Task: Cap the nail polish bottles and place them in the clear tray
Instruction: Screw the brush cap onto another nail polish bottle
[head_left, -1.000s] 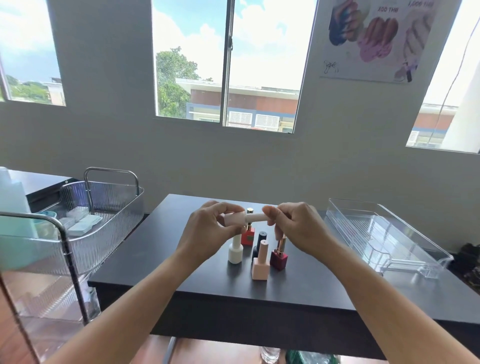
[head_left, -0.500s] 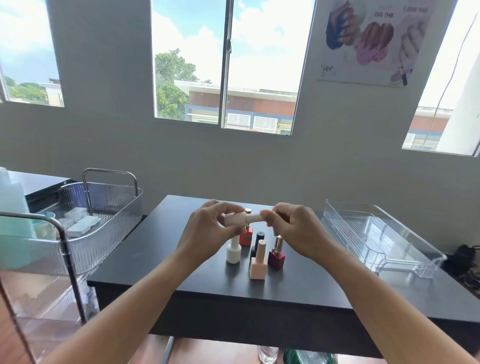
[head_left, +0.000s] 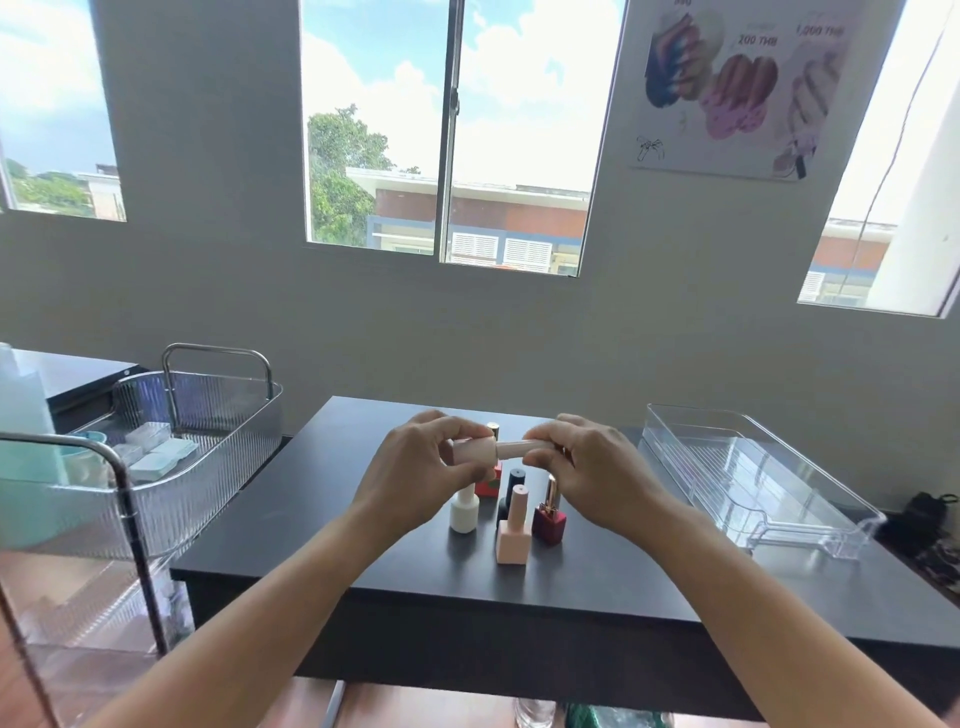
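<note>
Daylight pours through a sliding window in the plain grey wall. A nail-art poster hangs to its right. Beside the matte black worktop stands a ribbed clear trolley on reddish wooden floor.

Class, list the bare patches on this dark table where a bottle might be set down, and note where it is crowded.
Bare: the table left of the white bottle; its near right corner, in front of the clear tray; the tray's own floor. Crowded: the centre, where the cluster of five bottles stands close together.
</note>
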